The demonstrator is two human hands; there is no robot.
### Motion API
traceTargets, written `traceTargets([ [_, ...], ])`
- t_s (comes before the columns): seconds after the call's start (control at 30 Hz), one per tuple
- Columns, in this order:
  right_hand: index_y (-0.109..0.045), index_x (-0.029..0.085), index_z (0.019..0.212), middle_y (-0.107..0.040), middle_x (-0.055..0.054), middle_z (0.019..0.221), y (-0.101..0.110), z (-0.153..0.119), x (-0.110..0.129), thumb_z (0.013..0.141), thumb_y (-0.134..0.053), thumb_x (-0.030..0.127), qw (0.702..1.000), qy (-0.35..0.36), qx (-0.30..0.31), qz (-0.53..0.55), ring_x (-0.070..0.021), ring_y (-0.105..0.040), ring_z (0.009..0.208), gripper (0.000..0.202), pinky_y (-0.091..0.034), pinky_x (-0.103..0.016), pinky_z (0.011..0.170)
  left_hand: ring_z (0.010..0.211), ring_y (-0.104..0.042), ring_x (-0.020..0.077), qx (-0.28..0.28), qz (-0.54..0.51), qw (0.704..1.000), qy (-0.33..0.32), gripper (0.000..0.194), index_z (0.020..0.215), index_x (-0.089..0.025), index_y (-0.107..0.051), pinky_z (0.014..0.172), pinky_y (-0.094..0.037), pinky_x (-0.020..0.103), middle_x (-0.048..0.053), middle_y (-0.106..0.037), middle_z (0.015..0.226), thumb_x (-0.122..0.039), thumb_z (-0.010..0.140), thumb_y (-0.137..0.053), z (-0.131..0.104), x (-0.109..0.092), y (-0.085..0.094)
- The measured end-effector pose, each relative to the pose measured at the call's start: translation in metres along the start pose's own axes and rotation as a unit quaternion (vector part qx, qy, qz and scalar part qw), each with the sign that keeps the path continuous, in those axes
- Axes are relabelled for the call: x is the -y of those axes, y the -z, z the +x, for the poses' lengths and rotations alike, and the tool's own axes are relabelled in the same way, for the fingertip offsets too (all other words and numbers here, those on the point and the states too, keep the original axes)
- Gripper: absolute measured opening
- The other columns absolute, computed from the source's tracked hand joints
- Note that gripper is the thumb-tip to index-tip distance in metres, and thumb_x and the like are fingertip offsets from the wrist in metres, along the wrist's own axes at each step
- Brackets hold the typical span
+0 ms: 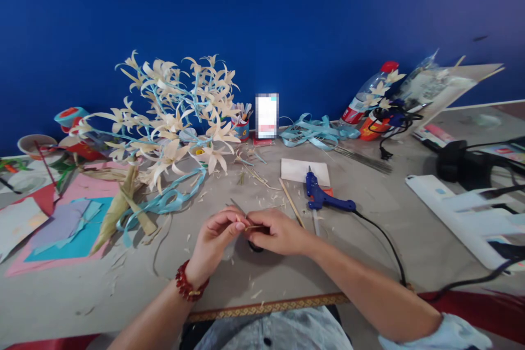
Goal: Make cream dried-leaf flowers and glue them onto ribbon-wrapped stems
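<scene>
My left hand (217, 232), with a red bead bracelet (189, 283) at the wrist, pinches a small pale piece at its fingertips; the exact kind is too small to tell. Against it, my right hand (281, 231) is closed on a thin brownish stem (255, 227), whose far end is hidden in the fingers. Both hands meet low over the table's front part. Beneath them lie scissors, partly covered, with a black handle (256, 248) showing. A blue glue gun (328, 197) rests to the right, beside a thin wooden stick (292, 203).
Pale flowers on blue stems (176, 115) spread at the back left, near blue ribbon (174, 200) and coloured paper (74, 229). At the back stand a lit phone (267, 115) and a bottle (361, 99). A white power strip (455, 219) and cables lie right. Shavings litter the table (135, 295).
</scene>
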State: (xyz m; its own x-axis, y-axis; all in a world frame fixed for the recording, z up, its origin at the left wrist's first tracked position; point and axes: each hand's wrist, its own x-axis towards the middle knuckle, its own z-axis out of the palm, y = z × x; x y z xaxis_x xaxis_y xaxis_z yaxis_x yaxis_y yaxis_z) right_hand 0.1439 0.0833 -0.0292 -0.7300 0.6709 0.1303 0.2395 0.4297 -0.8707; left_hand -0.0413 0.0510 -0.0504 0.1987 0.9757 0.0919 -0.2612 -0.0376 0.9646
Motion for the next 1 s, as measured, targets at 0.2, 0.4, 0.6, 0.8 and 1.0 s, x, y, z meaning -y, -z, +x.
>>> traceTargets([
  [0.2,-0.054,0.019,0.079,-0.051,0.004,0.069,-0.005,-0.001,-0.001,0.085,-0.064,0.034,0.995,-0.014,-0.064,-0.069,-0.0109,-0.045,0.063,0.019,-0.028,-0.022,0.057,0.082,-0.054,0.0148,-0.034,-0.076,0.994,0.064,0.006,0.074,-0.018,-0.070,0.078,-0.044,0.027,0.001,-0.056,0.083,-0.019,0.080,-0.071,0.001,0.002,-0.006],
  [0.4,-0.055,0.017,0.071,-0.051,0.005,0.060,-0.013,0.000,-0.006,0.094,-0.051,0.038,0.992,-0.040,-0.053,0.110,-0.0094,-0.047,0.056,0.032,-0.031,-0.020,0.053,0.071,-0.054,0.0134,-0.016,-0.153,0.984,0.089,0.011,0.072,-0.017,-0.069,0.065,-0.044,0.025,0.001,-0.057,0.075,-0.023,0.080,-0.071,0.000,-0.003,-0.011],
  [0.6,-0.059,0.016,0.064,-0.056,0.003,0.057,-0.017,0.000,-0.006,0.090,-0.054,0.028,0.987,-0.039,-0.085,0.134,-0.0094,-0.051,0.053,0.030,-0.037,-0.019,0.053,0.069,-0.054,0.0134,-0.022,-0.157,0.985,0.073,0.010,0.073,-0.017,-0.068,0.065,-0.044,0.026,0.001,-0.057,0.076,-0.022,0.082,-0.068,0.000,-0.003,-0.010],
  [0.8,-0.058,0.017,0.063,-0.059,0.002,0.056,-0.016,-0.001,-0.005,0.090,-0.053,0.028,0.989,-0.039,-0.085,0.112,-0.0098,-0.051,0.051,0.030,-0.038,-0.020,0.052,0.067,-0.051,0.0125,-0.067,-0.130,0.987,0.063,0.011,0.070,-0.017,-0.068,0.063,-0.042,0.023,0.001,-0.057,0.072,-0.024,0.077,-0.072,-0.001,-0.005,-0.010],
  [1.0,-0.062,0.017,0.077,-0.060,0.003,0.061,-0.012,-0.002,0.001,0.089,-0.059,0.036,0.993,-0.056,-0.092,0.050,-0.0098,-0.050,0.054,0.022,-0.036,-0.019,0.052,0.064,-0.048,0.0113,-0.098,-0.116,0.986,0.076,0.013,0.070,-0.017,-0.068,0.062,-0.041,0.023,0.001,-0.058,0.072,-0.027,0.076,-0.074,0.001,-0.005,-0.007],
])
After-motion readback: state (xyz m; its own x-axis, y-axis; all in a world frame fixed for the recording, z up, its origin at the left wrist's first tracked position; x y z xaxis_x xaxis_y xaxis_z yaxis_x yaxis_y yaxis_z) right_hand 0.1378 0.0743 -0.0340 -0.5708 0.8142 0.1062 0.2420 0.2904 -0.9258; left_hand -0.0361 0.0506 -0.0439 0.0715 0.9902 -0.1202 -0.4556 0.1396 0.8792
